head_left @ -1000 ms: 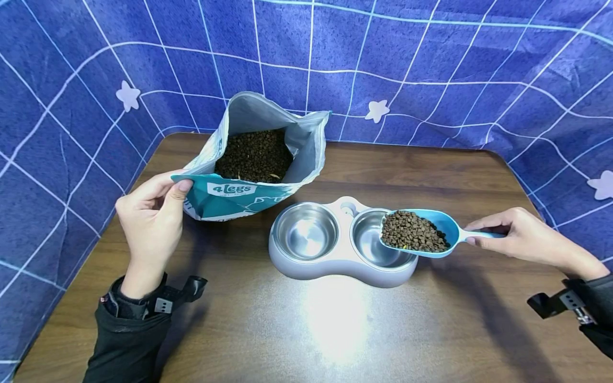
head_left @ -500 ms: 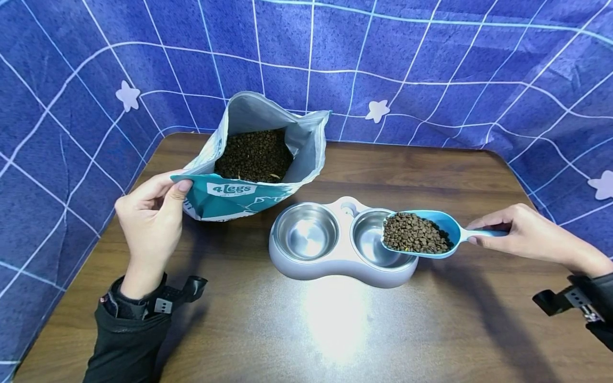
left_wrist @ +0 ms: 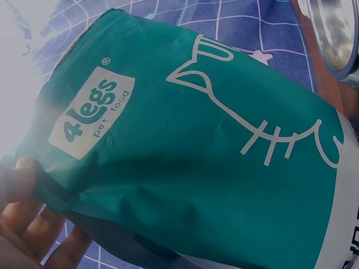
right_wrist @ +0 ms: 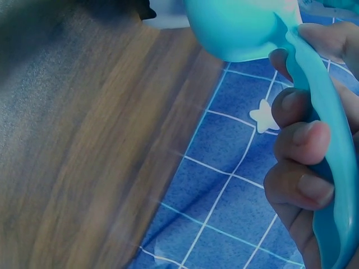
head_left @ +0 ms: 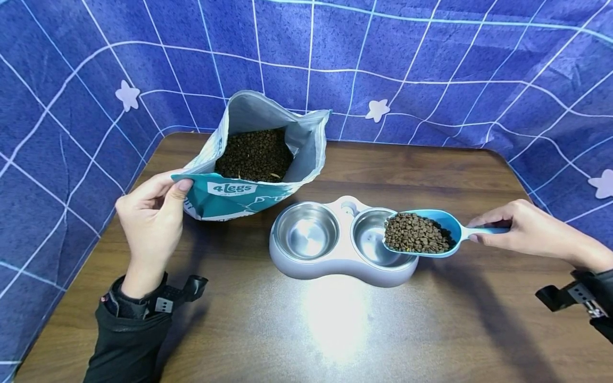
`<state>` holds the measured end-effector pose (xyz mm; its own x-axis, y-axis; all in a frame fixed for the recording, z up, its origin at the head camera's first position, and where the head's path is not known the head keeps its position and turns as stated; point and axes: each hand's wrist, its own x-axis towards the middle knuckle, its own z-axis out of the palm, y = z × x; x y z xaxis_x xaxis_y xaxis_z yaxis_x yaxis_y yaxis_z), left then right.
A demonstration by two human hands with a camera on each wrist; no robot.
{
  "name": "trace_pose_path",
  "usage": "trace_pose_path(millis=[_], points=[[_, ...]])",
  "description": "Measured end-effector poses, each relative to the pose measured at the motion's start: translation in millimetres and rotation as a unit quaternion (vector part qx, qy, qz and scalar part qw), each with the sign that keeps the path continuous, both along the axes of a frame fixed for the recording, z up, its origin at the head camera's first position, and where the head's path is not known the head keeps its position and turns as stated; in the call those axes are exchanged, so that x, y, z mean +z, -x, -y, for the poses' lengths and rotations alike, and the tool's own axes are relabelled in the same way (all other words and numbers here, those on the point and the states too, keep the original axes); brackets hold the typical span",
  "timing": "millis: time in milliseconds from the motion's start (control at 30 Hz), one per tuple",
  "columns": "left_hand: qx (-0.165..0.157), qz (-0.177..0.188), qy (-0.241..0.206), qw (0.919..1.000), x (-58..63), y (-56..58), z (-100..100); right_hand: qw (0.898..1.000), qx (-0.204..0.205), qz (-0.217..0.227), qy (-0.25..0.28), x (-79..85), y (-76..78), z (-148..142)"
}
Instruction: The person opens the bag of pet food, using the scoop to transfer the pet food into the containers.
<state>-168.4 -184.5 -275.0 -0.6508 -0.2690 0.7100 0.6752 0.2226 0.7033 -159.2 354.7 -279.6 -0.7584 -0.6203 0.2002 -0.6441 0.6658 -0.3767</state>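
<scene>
My left hand (head_left: 155, 223) pinches the near left corner of an open teal pet food bag (head_left: 225, 199), thumb on the outside. Dark brown kibble (head_left: 256, 154) shows inside the bag. The bag's printed front (left_wrist: 185, 151) fills most of the left wrist view. My right hand (head_left: 536, 231) grips the handle of a light blue scoop (head_left: 445, 221) heaped with kibble (head_left: 416, 233). The scoop's front overlaps the right steel bowl (head_left: 371, 247) of a double pet feeder (head_left: 342, 268). In the right wrist view, the fingers curl round the scoop handle (right_wrist: 331, 145).
The left steel bowl (head_left: 306, 234) shows bare shiny metal. The feeder stands on a brown wooden table (head_left: 268, 324). A blue cloth (head_left: 431, 64) with white grid lines and stars hangs behind the table and at its sides.
My right hand and the loaded scoop have shifted slightly to the right and a little farther from me. The left hand and the bag stay almost still.
</scene>
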Motion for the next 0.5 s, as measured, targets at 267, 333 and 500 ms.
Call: trace_pose_path(millis=[267, 333, 500], points=[[0.008, 0.006, 0.012, 0.9999, 1.0, 0.1, 0.4, 1.000, 0.004, -0.004, -0.011, 3.1, 2.1, 2.8], [0.008, 0.006, 0.014, 0.9998, 1.2, 0.1, 0.4, 1.000, -0.002, -0.002, -0.013, 4.0, 1.9, 3.4], [-0.006, 0.004, -0.004, 1.0000, 0.0, 0.3, 1.0, 1.000, -0.010, 0.008, -0.009, 6.3, 1.2, 4.4]])
